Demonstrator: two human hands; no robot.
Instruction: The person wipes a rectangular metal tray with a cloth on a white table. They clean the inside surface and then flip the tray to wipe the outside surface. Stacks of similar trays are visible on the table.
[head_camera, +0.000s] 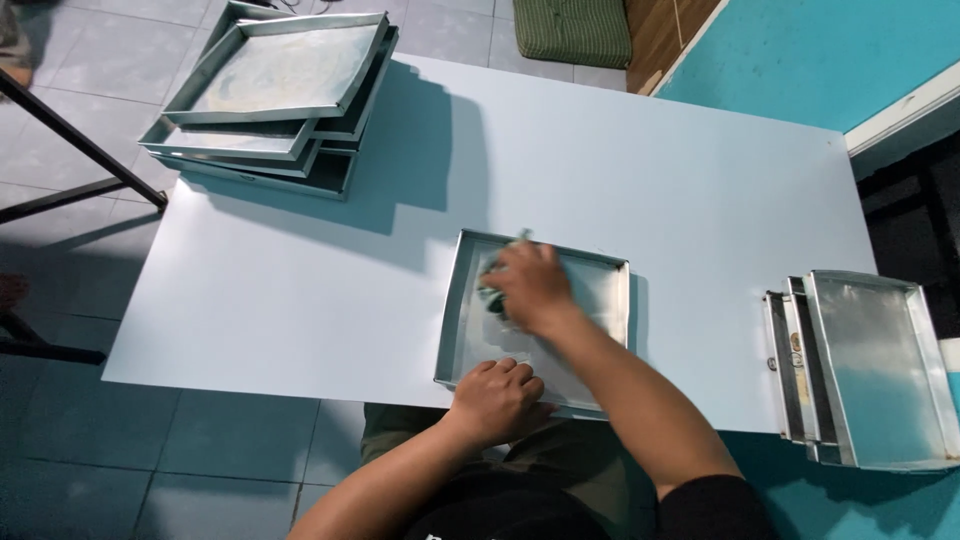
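One shallow metal tray (600, 290) lies at near edge of pale table (650, 180), directly before person. Right hand (530, 285) inside tray, fingers closed on dark green cloth (492, 296), pressed to tray floor. Left hand (497, 400) curled over tray's near rim, gripping it. Stack of like trays (270, 100) at far left corner; second stack (865, 370) overhangs right edge, well apart. Green striped cushion (572, 28) on floor beyond table.

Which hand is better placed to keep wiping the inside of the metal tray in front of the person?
Right. The right hand already presses a greenish cloth inside the tray, while the left hand grips the tray's near rim, steadying it.
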